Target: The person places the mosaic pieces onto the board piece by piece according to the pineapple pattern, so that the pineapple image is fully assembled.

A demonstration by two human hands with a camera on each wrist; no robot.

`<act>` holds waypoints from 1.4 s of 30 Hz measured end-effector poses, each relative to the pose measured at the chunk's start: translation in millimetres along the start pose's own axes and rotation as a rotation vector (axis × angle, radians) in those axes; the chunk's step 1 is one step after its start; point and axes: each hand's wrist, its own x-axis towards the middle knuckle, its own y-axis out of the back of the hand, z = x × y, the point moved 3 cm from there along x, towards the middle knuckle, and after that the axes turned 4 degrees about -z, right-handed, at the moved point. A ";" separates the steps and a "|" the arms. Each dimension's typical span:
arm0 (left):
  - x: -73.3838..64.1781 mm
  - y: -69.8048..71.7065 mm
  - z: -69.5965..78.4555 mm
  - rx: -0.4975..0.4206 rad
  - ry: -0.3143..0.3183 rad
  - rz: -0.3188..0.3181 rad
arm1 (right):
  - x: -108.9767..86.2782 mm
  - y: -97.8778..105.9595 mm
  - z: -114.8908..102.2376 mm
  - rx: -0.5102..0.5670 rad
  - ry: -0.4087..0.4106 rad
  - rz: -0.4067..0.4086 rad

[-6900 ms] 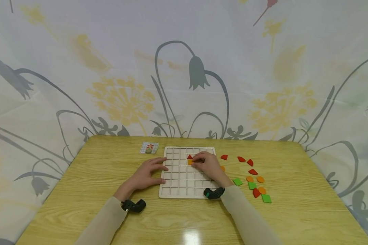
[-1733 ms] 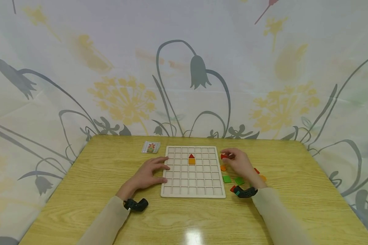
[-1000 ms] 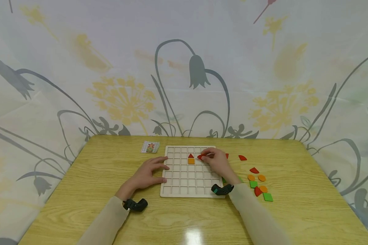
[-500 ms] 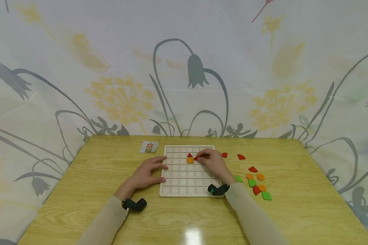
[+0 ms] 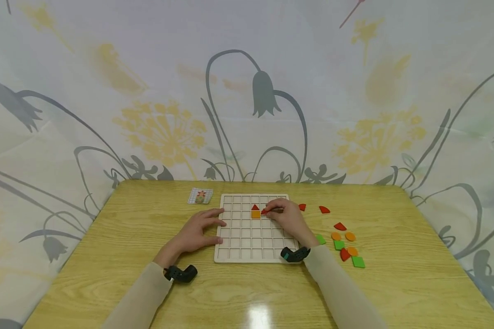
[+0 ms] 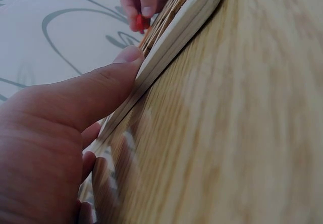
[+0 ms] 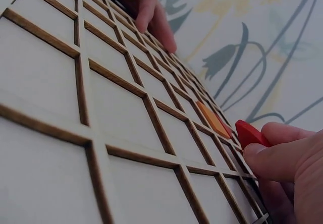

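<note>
Nearest, your sleeves (image 5: 140, 294) reach in over the wooden table (image 5: 230, 299), a black device (image 5: 181, 274) strapped at each wrist. Beyond them lies the pale gridded board (image 5: 247, 262), flat in the middle. Off to its right, the loose pieces start with a green square (image 5: 358, 262). Just past it, a red quarter (image 5: 345, 255) and an orange disc (image 5: 352, 252) touch, then come two more green squares, the left one partly hidden by your arm, and two orange discs side by side.

Your left hand (image 5: 194, 232) rests at the board's left edge, fingers spread and empty, the thumb touching the rim.

Your right hand (image 5: 287, 217) is over the board's right half, thumb and fingers closed in a pinch on a red piece (image 7: 249, 134). You have that piece just right of the orange square (image 5: 255, 214); you cannot tell whether it touches the board. The square sits in a cell, with a red triangle (image 5: 255, 207) in the next one beyond.

Farther right lie three more red pieces; far left, a picture card (image 5: 200, 195). A flowered cloth (image 5: 247, 137) rises behind.
</note>
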 end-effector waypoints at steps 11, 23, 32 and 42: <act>1.5 1.9 0.3 0.009 0.005 0.002 | 1.6 -0.8 3.8 -0.033 0.033 -0.008; 0.9 -0.4 -3.0 0.002 0.016 -0.007 | 0.2 -0.5 3.1 -0.028 0.033 0.002; 0.3 -0.8 -3.6 0.005 0.011 -0.005 | 0.2 -0.3 2.2 -0.075 0.064 -0.001; 0.6 -1.5 -3.1 0.003 0.002 0.004 | 2.1 -3.3 6.4 -0.127 0.073 -0.022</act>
